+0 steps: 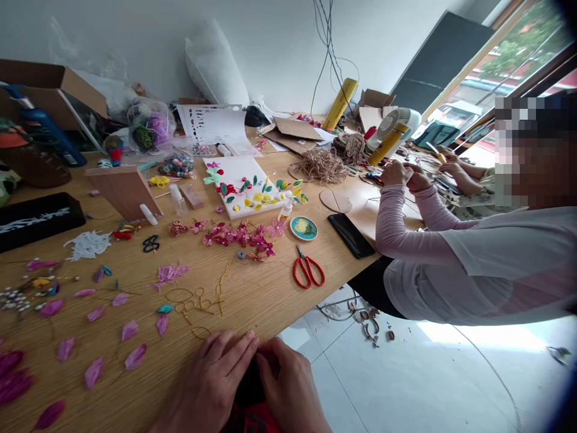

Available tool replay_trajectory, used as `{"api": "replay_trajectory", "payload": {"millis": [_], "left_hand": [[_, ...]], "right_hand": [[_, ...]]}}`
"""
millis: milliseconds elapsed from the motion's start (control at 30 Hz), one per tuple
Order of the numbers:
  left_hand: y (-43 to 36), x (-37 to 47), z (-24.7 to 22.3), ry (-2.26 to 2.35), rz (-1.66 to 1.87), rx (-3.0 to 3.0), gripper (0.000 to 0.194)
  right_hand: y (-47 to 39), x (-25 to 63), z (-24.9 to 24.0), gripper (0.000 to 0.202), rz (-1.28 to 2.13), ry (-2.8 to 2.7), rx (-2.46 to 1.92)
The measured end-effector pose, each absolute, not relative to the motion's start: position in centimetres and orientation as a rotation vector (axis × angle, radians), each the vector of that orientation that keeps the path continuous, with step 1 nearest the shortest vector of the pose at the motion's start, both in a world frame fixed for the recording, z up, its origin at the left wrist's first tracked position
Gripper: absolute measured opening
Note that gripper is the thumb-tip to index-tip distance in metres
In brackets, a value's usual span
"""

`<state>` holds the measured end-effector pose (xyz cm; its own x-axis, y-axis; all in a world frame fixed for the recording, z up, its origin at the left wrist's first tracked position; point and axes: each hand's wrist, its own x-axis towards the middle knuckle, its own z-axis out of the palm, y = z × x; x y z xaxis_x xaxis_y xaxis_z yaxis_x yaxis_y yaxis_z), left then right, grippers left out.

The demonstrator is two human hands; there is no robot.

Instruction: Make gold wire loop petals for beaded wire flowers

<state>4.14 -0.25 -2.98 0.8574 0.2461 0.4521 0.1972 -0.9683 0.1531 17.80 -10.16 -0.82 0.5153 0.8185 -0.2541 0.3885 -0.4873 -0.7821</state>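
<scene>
My left hand (216, 382) rests at the table's front edge, its fingers stretched out side by side. Close to its fingertips is my right hand (291, 379), fingers curled inward; whatever it may hold is hidden. Just beyond my left hand lie loops of yellow wire (198, 300). Pink petals on thin stems (129, 330) spread across the wood to the left, with a teal petal (164, 309) among them. Further off sit a cluster of magenta flowers (243, 234) and red-handled scissors (309, 270).
A white foam board (234, 198) bears colourful wire flowers. Beside it are a dropper bottle (286, 207), a round painted coaster (303, 228) and a black phone (351, 235). A co-worker (433, 252) sits at the right. Scraps (372, 328) lie on the tiled floor.
</scene>
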Motion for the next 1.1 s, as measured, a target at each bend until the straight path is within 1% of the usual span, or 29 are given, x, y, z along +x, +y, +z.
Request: {"api": "replay_trajectory", "payload": {"millis": [200, 333, 533, 733, 833, 900, 1000, 1100], "left_hand": [[-0.5, 4.1, -3.5, 0.377, 0.752, 2.873, 0.047], [-0.6, 4.0, -3.6, 0.437, 0.75, 2.873, 0.051], [-0.3, 4.2, -2.8, 0.392, 0.766, 2.91, 0.049], [-0.4, 4.1, -3.2, 0.413, 0.741, 2.898, 0.049], [-0.6, 4.0, -3.4, 0.412, 0.733, 2.876, 0.049], [-0.6, 4.0, -3.5, 0.41, 0.712, 2.871, 0.05], [-0.7, 3.8, -3.8, 0.43, 0.676, 2.862, 0.051], [-0.9, 3.7, -4.0, 0.44, 0.662, 2.851, 0.052]], "right_hand": [[-10.1, 18.2, -0.5, 0.024, 0.874, -1.033, -2.08], [-10.2, 18.6, -0.6, 0.026, 0.887, -1.081, -2.045], [-10.1, 19.0, -0.7, 0.025, 0.887, -1.099, -2.021], [-10.4, 18.8, -1.1, 0.022, 0.908, -0.976, -1.942], [-10.7, 18.4, -2.0, 0.023, 0.895, -0.851, -1.88], [-10.8, 18.1, -2.6, 0.026, 0.972, -0.672, -1.837], [-10.7, 17.7, -3.5, 0.038, 1.138, -0.371, -1.673], [-10.7, 17.5, -4.1, 0.046, 1.239, -0.201, -1.499]]}}
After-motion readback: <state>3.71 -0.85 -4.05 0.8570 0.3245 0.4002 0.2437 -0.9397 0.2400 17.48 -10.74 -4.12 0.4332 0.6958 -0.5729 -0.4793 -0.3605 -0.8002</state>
